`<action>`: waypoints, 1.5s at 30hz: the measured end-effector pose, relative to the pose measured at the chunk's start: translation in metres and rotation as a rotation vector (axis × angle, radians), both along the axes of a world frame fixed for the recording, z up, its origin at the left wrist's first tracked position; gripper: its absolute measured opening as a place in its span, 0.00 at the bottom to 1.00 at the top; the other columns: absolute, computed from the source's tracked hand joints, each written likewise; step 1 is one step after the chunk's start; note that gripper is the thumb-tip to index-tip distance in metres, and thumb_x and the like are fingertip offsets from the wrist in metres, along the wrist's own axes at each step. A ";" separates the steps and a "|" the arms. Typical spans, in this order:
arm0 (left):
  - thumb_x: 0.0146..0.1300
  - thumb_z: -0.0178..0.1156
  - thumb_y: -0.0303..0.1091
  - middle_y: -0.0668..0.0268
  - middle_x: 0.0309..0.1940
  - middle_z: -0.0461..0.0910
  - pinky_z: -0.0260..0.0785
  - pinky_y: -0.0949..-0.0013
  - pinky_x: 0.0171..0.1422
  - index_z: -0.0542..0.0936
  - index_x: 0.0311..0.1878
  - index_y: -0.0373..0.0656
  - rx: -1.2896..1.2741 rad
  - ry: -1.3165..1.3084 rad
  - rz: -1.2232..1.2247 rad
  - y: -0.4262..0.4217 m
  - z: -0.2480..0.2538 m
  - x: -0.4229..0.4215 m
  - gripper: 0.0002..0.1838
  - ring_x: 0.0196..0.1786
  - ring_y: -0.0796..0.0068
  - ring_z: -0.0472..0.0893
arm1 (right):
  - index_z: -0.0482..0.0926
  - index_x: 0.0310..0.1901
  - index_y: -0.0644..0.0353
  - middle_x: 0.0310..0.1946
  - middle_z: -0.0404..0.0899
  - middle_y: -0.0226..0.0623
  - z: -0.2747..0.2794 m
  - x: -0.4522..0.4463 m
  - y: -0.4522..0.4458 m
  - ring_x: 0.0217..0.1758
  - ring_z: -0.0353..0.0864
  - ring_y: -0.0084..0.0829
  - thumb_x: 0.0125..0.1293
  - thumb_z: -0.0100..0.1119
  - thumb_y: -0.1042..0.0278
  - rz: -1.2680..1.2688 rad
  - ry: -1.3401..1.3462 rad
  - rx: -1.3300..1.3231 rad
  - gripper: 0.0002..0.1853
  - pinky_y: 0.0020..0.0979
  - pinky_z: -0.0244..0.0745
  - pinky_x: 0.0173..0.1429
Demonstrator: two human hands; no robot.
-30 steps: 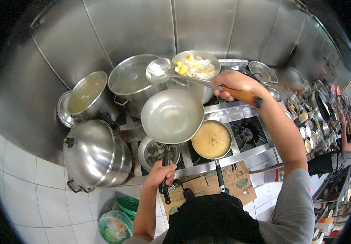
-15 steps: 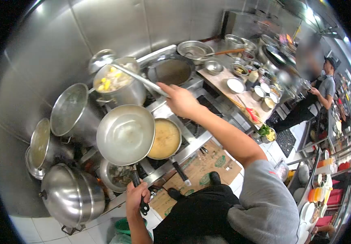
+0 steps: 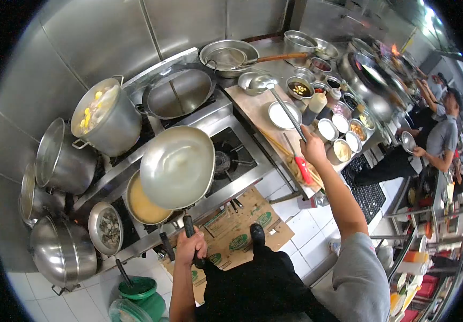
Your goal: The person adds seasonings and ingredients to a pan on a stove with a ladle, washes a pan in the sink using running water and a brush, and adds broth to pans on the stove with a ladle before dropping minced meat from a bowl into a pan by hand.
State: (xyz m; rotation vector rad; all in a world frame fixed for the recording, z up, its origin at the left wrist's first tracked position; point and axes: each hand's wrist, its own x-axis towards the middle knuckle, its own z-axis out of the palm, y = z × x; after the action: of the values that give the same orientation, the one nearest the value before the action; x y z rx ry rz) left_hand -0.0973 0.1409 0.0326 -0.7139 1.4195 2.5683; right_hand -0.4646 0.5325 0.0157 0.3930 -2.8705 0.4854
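Note:
My left hand [image 3: 191, 248] is wrapped round the black handle of a frying pan [image 3: 177, 166] with pale, cloudy liquid in it. The pan is raised over the stove, partly covering a saucepan [image 3: 144, 208] of yellowish-brown soup. My right hand [image 3: 313, 146] grips the long metal handle of a ladle [image 3: 286, 108]. The ladle's bowl is over the small steel bowls at the back of the side counter, beside a steel bowl [image 3: 250, 85]; whether they touch, I cannot tell. A white-filled bowl [image 3: 284, 116] stands just below the ladle's handle.
A tall stockpot [image 3: 108, 115] with yellow pieces and a dark wok [image 3: 180, 94] sit on the back burners. A pan of shellfish [image 3: 106, 228] stands front left. Sauce bottles and several tubs crowd the counter beside a red-handled tool [image 3: 303, 170]. Co-workers [image 3: 440, 129] stand at right.
My right hand has swung the ladle from above the stockpot to the side counter. The frying pan has shifted right over the stove. My view has turned right.

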 end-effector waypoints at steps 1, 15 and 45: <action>0.70 0.59 0.28 0.72 0.16 0.65 0.62 0.67 0.16 0.68 0.43 0.46 0.004 0.011 -0.010 0.017 -0.012 -0.014 0.08 0.11 0.76 0.67 | 0.70 0.71 0.52 0.41 0.82 0.57 -0.018 -0.023 0.006 0.44 0.84 0.58 0.65 0.60 0.65 0.001 -0.016 -0.005 0.31 0.53 0.80 0.50; 0.70 0.58 0.26 0.71 0.16 0.67 0.65 0.67 0.17 0.67 0.40 0.45 0.075 0.003 0.014 0.114 -0.164 -0.132 0.08 0.13 0.76 0.70 | 0.75 0.54 0.62 0.47 0.76 0.51 -0.070 0.023 0.043 0.51 0.79 0.54 0.62 0.67 0.64 0.113 -0.147 0.064 0.21 0.51 0.79 0.48; 0.75 0.57 0.42 0.63 0.38 0.84 0.81 0.59 0.38 0.80 0.53 0.40 0.374 -0.163 0.956 -0.043 -0.441 -0.055 0.15 0.32 0.68 0.82 | 0.81 0.52 0.67 0.38 0.83 0.57 -0.220 0.080 -0.133 0.42 0.84 0.50 0.75 0.50 0.50 0.100 -0.890 -0.453 0.24 0.42 0.78 0.51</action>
State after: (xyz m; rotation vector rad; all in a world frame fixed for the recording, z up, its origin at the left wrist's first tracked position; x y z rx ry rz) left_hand -0.1526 0.0975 -0.4087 -1.7966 0.5413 3.1426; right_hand -0.3850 0.3997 -0.2045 0.2802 -3.3688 1.6454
